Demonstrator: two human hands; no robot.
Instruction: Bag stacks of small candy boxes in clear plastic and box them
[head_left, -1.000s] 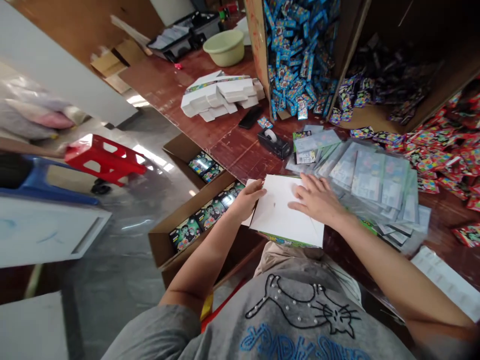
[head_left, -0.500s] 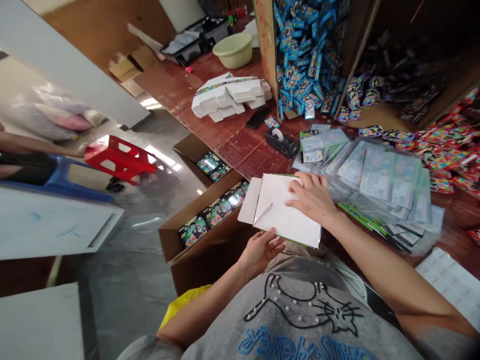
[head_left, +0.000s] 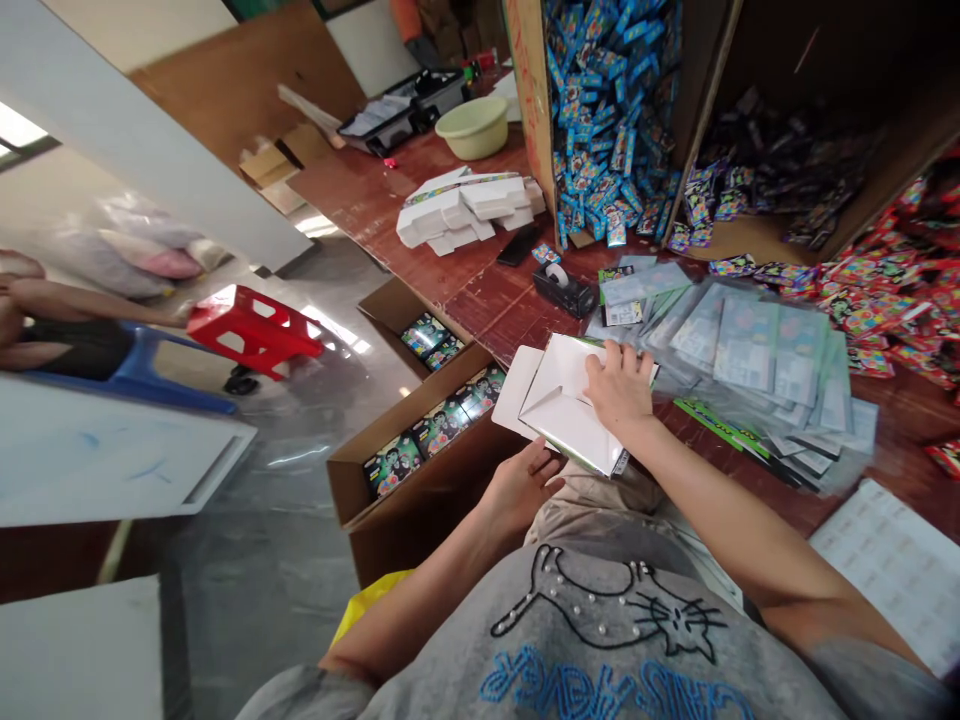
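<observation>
the grip of my right hand (head_left: 621, 388) curled over the white box (head_left: 564, 408); whether it pinched, i couldn't tell. my left hand (head_left: 523, 480) hung fingers parted, half bent, by the near side. the box sat above the lap, beside the table (head_left: 480, 297).

Dark red table (head_left: 480, 310) bears a pale basin (head_left: 471, 130) far left, white cartons (head_left: 472, 205) and tape dispenser (head_left: 564, 290) nearer, red packets (head_left: 885, 305) right.

Packing workshop, heaped blue packets (head_left: 600, 110), cardboard cartons (head_left: 394, 422), plastic sleeves (head_left: 742, 340)
</observation>
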